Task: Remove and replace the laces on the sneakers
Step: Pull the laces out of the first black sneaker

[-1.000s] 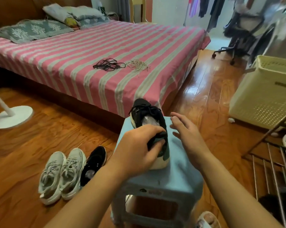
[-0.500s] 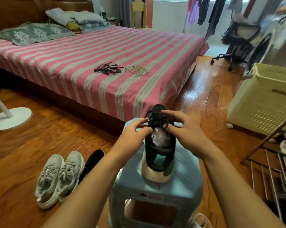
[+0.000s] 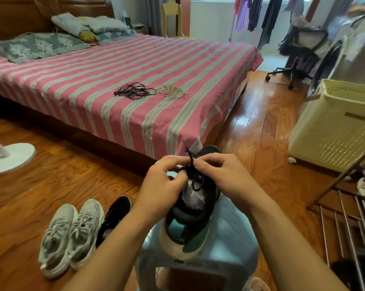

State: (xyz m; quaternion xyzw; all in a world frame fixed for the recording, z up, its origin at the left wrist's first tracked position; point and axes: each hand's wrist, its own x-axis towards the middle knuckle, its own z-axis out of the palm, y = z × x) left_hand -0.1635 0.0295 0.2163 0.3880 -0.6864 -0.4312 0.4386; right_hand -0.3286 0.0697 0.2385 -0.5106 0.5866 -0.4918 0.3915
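Head view: both hands, left hand (image 3: 163, 181) and right hand (image 3: 217, 175), pinch the black lace (image 3: 195, 179) knot above the sneaker (image 3: 195, 215), whose toe points away on the stool (image 3: 230, 248).

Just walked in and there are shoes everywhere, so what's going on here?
A person is working on a black sneaker that stands on a light blue stool. Both the left hand and the right hand pinch its black lace at the knot. Spare black laces and beige laces lie on the bed.
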